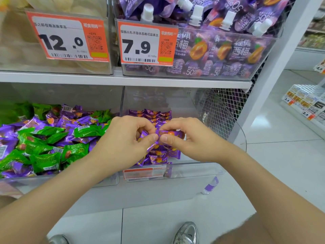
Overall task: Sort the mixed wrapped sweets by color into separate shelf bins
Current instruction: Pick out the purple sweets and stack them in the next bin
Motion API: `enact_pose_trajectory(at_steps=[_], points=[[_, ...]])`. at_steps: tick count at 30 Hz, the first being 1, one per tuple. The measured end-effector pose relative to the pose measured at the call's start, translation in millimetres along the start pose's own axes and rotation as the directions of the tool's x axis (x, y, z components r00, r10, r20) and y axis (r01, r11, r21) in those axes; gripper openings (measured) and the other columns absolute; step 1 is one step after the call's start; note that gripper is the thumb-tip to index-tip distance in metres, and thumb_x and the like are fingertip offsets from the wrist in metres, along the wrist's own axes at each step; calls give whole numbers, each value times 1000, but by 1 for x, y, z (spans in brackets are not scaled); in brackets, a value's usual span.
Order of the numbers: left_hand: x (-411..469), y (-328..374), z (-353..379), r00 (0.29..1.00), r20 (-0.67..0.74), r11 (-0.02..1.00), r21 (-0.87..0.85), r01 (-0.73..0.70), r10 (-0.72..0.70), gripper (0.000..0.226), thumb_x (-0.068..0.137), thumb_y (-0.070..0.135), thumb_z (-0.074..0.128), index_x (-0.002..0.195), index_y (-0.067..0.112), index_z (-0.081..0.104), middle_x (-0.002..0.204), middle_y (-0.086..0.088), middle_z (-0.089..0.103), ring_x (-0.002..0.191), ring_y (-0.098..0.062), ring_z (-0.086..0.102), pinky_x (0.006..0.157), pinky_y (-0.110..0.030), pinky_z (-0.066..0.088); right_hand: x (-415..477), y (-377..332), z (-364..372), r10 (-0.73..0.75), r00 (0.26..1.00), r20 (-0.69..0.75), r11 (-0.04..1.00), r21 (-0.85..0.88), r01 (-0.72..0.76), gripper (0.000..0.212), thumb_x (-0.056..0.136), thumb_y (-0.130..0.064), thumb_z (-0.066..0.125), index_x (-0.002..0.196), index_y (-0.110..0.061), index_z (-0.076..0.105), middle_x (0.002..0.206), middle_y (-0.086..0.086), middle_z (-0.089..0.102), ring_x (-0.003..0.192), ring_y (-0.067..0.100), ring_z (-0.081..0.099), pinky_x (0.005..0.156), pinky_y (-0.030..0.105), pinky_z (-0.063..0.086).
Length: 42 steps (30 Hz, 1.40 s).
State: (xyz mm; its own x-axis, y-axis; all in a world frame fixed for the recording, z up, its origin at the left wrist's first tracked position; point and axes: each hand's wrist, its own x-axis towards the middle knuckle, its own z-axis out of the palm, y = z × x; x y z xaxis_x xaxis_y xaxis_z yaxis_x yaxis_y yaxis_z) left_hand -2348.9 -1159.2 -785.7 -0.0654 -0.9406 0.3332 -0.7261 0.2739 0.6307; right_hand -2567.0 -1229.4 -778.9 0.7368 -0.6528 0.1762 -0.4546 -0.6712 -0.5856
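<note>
Two clear bins sit on the lower shelf. The left bin (58, 182) holds a mixed heap of green sweets (44, 161) and purple sweets (73, 120). The right bin (193, 170) holds only purple sweets, laid in a neat row (158, 155). Both my hands hover over that row. My left hand (126, 138) and my right hand (186, 138) meet fingertip to fingertip, each pinching the same purple sweet (167, 133) between thumb and forefinger. The middle of the row is hidden under my hands.
An upper shelf (123, 79) carries a bin of purple spouted pouches (219, 50) and a bin of pale packs (17, 50), both with orange price tags. A wire mesh panel (219, 106) closes the right side. A purple-labelled bottle (211, 185) lies on the floor. My shoes show below.
</note>
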Motion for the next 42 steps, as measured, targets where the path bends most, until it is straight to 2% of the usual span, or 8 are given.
enact_pose_trajectory(at_steps=[3,9,16,27,35,38,40,42], points=[[-1,1,-4,998,-52,1000,-18,23,-24,9,89,37,79,83,32,74,64,10,69,59,-10,66,65,-28,54,2,-1,-3,-7,1000,-18,998,-70,6,12,102,-31,67,106,-25,77,83,-9,70,77,11,60,69,23,43],[-4,-1,-9,985,-169,998,65,-18,29,20,82,49,80,89,30,80,76,12,68,69,-2,65,77,-30,56,-3,42,-5,291,955,60,931,-250,-268,27,81,-46,87,100,-29,77,78,-14,70,75,-2,56,76,28,47],[-6,-2,-7,986,-84,981,141,-133,146,21,88,48,69,85,27,74,86,12,64,81,-6,62,74,-34,56,3,47,6,309,933,183,892,-396,-218,28,81,-29,89,106,-20,79,92,2,75,87,22,61,82,37,52],[-5,-9,-3,983,-23,964,201,-176,184,12,96,36,66,94,26,73,94,13,63,82,-4,55,77,-14,39,14,44,18,307,924,227,879,-440,-184,37,78,-2,82,107,-24,80,93,-4,76,85,13,65,75,27,52],[-9,0,-2,993,-57,993,49,-103,106,10,97,21,65,91,28,66,90,14,60,86,-6,62,69,-23,52,16,49,17,324,931,170,867,-448,-219,33,68,-21,96,95,-23,77,83,-7,70,76,14,62,62,25,46],[-9,2,-3,997,-62,998,-34,-53,51,14,96,18,68,90,31,67,88,13,65,84,-6,65,67,-22,54,15,45,11,300,946,125,862,-459,-213,34,71,-34,93,100,-26,78,84,-10,68,73,7,60,73,31,54],[-8,4,-4,997,-74,995,-98,-24,17,13,96,18,70,89,30,70,82,13,70,81,-6,68,66,-21,55,14,34,5,232,972,22,919,-334,-212,17,84,-36,83,98,-26,79,81,-11,72,71,4,63,76,33,55],[-7,7,-6,995,-101,995,-101,-14,4,12,94,19,72,88,29,73,78,16,72,79,-2,69,66,-14,52,10,13,-1,222,975,-27,974,53,-220,10,98,-24,71,103,-21,80,86,-5,77,78,7,71,76,33,57]])
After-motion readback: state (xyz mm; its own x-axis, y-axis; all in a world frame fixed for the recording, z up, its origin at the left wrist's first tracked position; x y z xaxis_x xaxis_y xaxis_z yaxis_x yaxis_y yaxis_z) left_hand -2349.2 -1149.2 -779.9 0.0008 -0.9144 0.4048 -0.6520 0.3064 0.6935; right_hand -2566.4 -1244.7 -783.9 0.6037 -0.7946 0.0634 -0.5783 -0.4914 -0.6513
